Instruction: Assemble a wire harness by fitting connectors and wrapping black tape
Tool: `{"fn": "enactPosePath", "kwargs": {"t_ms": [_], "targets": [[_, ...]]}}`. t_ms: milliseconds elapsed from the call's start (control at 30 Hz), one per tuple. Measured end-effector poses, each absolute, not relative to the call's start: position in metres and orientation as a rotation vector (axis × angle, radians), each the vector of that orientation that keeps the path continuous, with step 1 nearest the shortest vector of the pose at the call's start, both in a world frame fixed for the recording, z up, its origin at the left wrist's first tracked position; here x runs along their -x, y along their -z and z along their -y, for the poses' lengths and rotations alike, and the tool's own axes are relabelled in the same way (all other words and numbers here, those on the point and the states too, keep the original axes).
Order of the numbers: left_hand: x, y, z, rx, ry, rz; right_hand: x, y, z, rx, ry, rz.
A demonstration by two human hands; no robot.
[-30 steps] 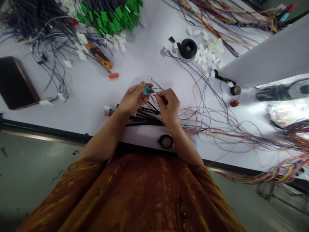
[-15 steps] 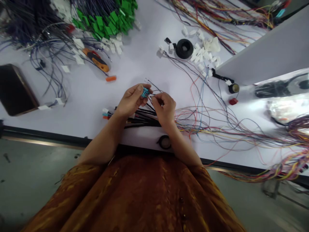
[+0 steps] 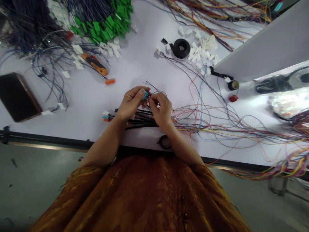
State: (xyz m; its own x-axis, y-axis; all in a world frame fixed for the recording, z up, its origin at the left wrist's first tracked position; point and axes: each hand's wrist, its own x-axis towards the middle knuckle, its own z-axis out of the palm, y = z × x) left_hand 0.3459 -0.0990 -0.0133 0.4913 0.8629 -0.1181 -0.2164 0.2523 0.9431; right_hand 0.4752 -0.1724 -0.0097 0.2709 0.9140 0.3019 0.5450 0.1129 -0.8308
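Observation:
Between the thumb and fingers of my left hand [image 3: 131,101] is a small blue connector [image 3: 145,95], partly covered by the thumb. My right hand [image 3: 161,108] pinches a thin dark wire [image 3: 154,94] close against the connector's right side; the fingers hide the wire's end. Another loose wire end [image 3: 145,80] sticks up just beyond the hands. Beneath both hands lies a bundle of black-sleeved wires [image 3: 142,120], with small blue, white and orange connectors [image 3: 106,116] at its left end.
A phone [image 3: 19,96] lies at the left, and an orange-handled tool [image 3: 95,64] beyond the hands. Green connectors [image 3: 103,29] are heaped at the back left. A black tape roll [image 3: 181,48] sits by white connectors [image 3: 199,51]. Loose wires [image 3: 217,125] run right along the table edge.
My right hand has moved slightly left, closer to the blue connector, and its fingers now meet the connector's side. My left hand keeps its hold. The whole view has shifted slightly.

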Motion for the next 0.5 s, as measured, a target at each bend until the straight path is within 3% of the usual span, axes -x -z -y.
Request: {"fn": "enactPosePath", "kwargs": {"t_ms": [233, 500], "targets": [[-0.331, -0.001, 0.094, -1.243, -0.916, -0.911, -0.478, -0.006, 0.171, 1.563, -0.385, 1.483], [-0.313, -0.001, 0.085, -1.709, -1.122, -1.164, -0.467, 0.020, 0.170, 1.548, -0.685, 1.781]]}}
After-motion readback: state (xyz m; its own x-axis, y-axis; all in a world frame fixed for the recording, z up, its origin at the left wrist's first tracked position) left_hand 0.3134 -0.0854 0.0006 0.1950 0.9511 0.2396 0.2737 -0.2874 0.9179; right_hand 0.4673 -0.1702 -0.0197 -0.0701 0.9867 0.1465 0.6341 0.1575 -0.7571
